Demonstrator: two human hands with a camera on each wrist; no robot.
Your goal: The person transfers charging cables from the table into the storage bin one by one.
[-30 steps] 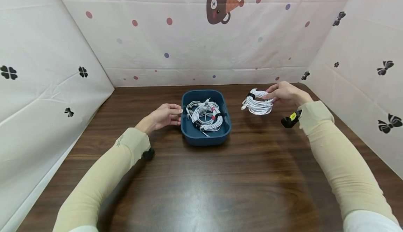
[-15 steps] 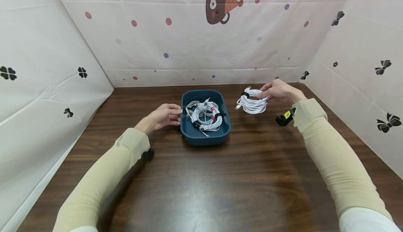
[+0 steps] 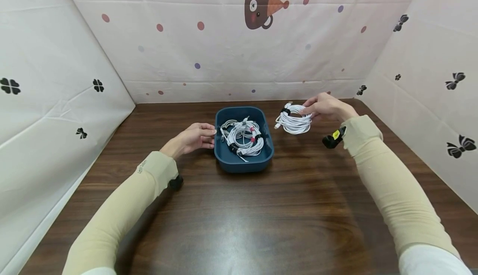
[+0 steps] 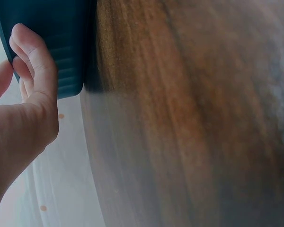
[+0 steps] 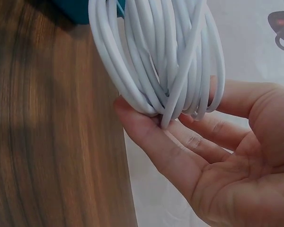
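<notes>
My right hand (image 3: 326, 108) pinches a coiled white cable (image 3: 295, 119) at its right side, held above the table to the right of a dark blue plastic bin (image 3: 243, 168). A black strap (image 3: 286, 111) binds the coil. In the right wrist view, the thumb and fingers grip the loops of the cable (image 5: 156, 61). Inside the bin lie several coiled white cables (image 3: 244, 138) with black and red ties. My left hand (image 3: 195, 137) holds the bin's left rim, thumb at the edge; in the left wrist view its fingers (image 4: 42, 71) lie along the outer wall.
The bin stands on a dark brown wooden table (image 3: 231, 217), towards its back. White patterned sheets rise behind it (image 3: 168, 59) and along both sides. Black wrist cameras sit under both cuffs, the right one (image 3: 332, 139) hanging close above the table.
My right hand has moved left with the coiled cable, nearer to the bin. My left hand and the bin have stayed where they were.
</notes>
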